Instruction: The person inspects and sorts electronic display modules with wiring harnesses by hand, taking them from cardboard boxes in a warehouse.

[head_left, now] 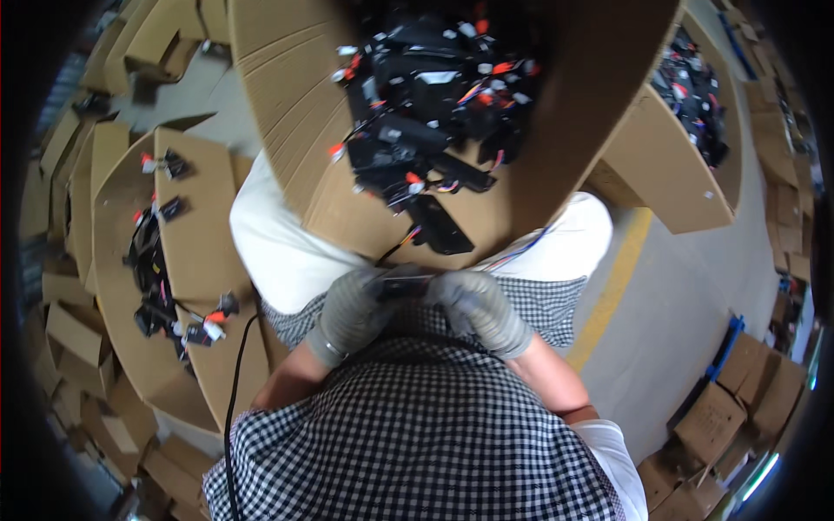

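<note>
In grey work gloves, my left hand [352, 314] and my right hand [482, 306] are close together above my lap. Between them they grip a small dark, flat pack [404, 285]; its exact kind is partly hidden by the fingers. Blue and pale wires [526, 249] run up from beside my right hand along the box edge. Just beyond the hands, a large open cardboard box [326, 195] holds a heap of black wired packs [421, 113] with white and red connectors. One black pack [439, 226] lies at the heap's near end.
Left of my legs, an open carton [204, 208] holds more black wired pieces [152, 278]. A second filled carton [673, 169] stands at the right. A black cable [236, 378] hangs beside my left arm. Yellow floor tape [608, 300] and stacked cartons [712, 425] lie to the right.
</note>
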